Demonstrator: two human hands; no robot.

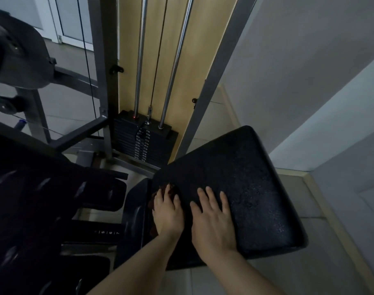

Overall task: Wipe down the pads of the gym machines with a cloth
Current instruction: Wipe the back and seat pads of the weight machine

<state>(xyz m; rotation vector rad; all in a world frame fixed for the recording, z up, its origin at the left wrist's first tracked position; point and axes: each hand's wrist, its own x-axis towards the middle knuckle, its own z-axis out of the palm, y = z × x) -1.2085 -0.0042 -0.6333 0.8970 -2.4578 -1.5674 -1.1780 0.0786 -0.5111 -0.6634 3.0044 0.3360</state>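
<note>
A wide black seat pad (241,188) of a gym machine fills the lower middle of the head view. My left hand (168,211) presses a dark reddish-brown cloth (170,189) onto the pad's left edge; most of the cloth is hidden under the hand. My right hand (213,222) lies flat on the pad just to the right, fingers spread, holding nothing.
Behind the pad stands the weight stack (139,141) with two chrome guide rods (175,60) and a cable. Dark padded machine parts (32,199) crowd the left. A wall (309,71) and tiled floor (322,252) lie to the right.
</note>
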